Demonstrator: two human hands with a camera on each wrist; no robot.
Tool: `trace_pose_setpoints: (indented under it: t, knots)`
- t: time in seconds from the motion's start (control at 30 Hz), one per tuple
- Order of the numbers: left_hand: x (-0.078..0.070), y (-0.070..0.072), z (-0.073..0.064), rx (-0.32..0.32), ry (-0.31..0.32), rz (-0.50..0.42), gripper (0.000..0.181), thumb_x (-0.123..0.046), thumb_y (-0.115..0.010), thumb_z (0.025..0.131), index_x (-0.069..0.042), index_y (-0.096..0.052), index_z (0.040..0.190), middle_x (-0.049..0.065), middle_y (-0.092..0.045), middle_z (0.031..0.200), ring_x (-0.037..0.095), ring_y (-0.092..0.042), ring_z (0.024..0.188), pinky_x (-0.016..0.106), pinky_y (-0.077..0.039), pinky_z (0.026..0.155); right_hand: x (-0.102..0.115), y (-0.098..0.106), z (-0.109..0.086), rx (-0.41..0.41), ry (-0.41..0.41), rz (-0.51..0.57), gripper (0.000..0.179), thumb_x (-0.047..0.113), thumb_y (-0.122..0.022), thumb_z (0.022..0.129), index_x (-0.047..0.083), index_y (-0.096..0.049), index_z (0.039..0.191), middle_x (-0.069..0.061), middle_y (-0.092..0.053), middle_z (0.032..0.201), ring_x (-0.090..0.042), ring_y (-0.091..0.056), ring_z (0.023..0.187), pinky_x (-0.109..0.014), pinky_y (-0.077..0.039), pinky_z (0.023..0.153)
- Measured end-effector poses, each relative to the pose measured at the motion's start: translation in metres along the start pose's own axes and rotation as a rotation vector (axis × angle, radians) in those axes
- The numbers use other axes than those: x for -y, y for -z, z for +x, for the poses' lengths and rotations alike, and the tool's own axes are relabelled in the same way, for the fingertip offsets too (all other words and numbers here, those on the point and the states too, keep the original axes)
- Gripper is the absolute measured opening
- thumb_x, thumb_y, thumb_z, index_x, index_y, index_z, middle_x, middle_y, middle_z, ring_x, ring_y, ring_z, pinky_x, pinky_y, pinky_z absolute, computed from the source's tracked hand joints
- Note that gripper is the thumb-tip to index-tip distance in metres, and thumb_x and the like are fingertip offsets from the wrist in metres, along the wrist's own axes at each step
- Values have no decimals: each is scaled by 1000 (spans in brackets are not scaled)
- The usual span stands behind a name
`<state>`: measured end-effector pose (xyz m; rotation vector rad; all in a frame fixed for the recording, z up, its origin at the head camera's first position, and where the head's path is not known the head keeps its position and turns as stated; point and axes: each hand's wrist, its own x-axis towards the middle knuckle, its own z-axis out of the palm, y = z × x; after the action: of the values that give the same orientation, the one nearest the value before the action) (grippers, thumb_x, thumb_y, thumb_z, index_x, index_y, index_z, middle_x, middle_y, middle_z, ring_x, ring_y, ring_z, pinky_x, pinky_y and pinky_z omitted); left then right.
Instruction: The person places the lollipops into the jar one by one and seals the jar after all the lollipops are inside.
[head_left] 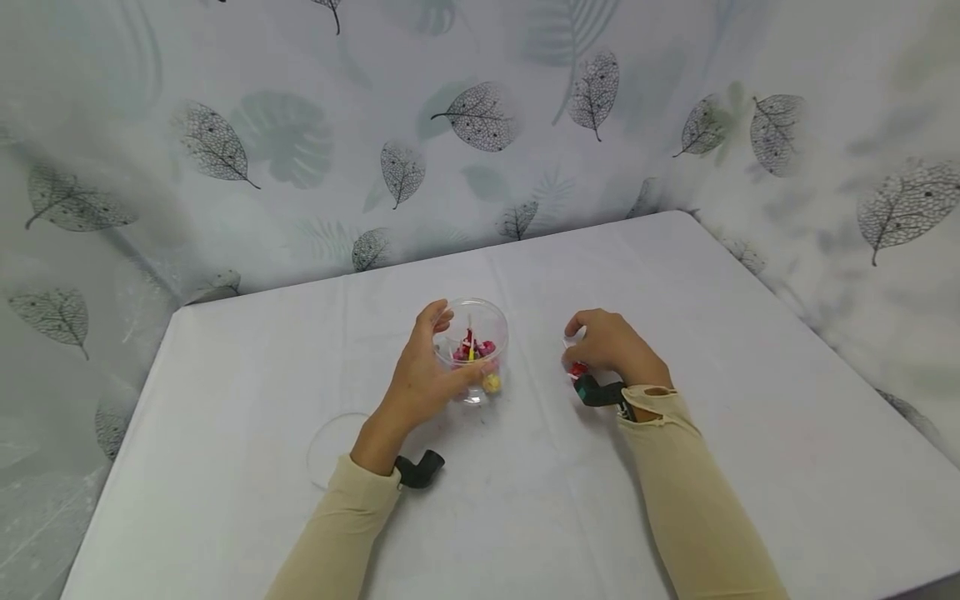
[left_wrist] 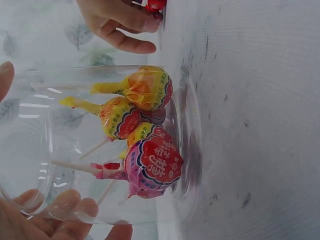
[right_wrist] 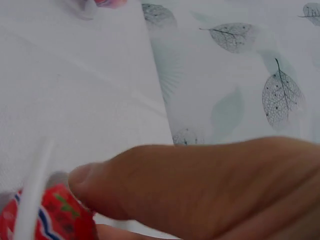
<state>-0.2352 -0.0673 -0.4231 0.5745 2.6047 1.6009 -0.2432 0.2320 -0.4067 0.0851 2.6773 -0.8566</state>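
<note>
My left hand [head_left: 423,379] holds a clear plastic jar [head_left: 491,321], its fingers and thumb round the wall. The jar stands upright on the white table, with several lollipops inside. In the left wrist view a pink lollipop [left_wrist: 152,165] and a yellow lollipop [left_wrist: 149,89] show through the clear side, sticks and wrapper tails toward the open mouth. To the right of the jar, my right hand [head_left: 615,346] is low over the table, pinching a red-wrapped lollipop [right_wrist: 60,212]. Its thumb [right_wrist: 95,187] lies against the wrapper; the other fingers are mostly hidden in the right wrist view.
A thin, clear round lid [head_left: 313,454] lies flat on the table [head_left: 525,517] by the left forearm. Behind and beside the table hangs a leaf-patterned curtain [head_left: 315,217]. Small dark specks dot the cloth near the jar.
</note>
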Motion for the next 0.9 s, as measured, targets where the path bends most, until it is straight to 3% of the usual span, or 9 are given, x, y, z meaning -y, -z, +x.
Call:
trace_pose_setpoints:
  t: [0.3,0.53,0.9]
  knots:
    - [0,-2,0,9,10,-11,107,-52,-87,80,-24,-24,162,6,-41,162,19,-40,147,60,-33,118,0,-4,-1,-13,8,5,39,8,-63,84,3,-64,123,-3,-71,71,-17,-63,69,-37,-48,82]
    - [-2,-2,-2,11,20,-16,106,-54,-86,80,-26,-24,162,4,-41,163,21,-41,147,60,-34,117,-1,0,-3,-116,83,32,40,10,-63,87,2,-69,126,-8,-73,88,-23,-64,78,-35,-50,73]
    - [-2,2,-2,7,23,-13,106,-52,-87,80,-26,-24,162,4,-41,163,23,-40,148,61,-34,117,5,7,-6,-243,143,106,25,6,-62,85,2,-73,108,-5,-74,83,-20,-62,71,-32,-44,62]
